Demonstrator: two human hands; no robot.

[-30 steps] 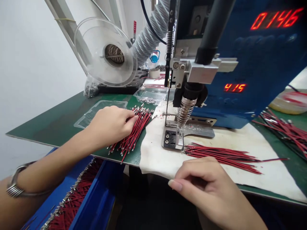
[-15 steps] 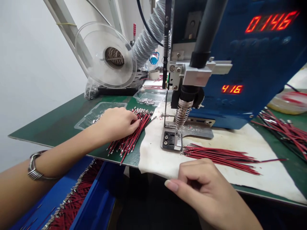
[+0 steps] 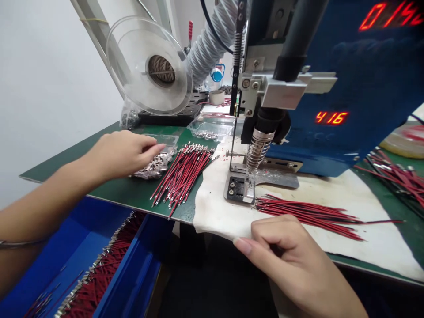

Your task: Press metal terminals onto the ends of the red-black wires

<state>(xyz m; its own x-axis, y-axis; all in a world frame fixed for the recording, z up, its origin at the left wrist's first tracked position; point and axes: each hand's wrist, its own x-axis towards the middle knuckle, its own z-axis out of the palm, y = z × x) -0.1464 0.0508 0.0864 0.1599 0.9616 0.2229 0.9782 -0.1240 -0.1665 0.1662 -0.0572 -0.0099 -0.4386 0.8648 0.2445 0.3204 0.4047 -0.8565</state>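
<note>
My left hand [image 3: 127, 152] hovers over the clear tray [image 3: 170, 140] of small metal parts [image 3: 155, 167] at the left of the table. Its fingers are curled in, thumb along them; whatever is in them is hidden. Just right of it lies a spread pile of red and black wires [image 3: 185, 174] with metal ends at the far side. My right hand [image 3: 291, 260] is loosely closed by the table's front edge, with nothing visible in it. Behind it a second bundle of red and black wires [image 3: 308, 212] rests on the white cloth [image 3: 215, 214], tips toward the machine's small black fixture [image 3: 237, 190].
A blue machine [image 3: 318, 150] with red digits and a spring-loaded head [image 3: 260, 148] stands over the cloth. Behind are a clear reel [image 3: 132, 66] and another tray [image 3: 212, 128]. More wires [image 3: 397, 181] lie right. Below left, a blue bin [image 3: 132, 265] holds wires.
My left hand has moved left, off the wire pile and over the tray of metal parts. My right hand has stayed nearly still. The view has shifted slightly.
</note>
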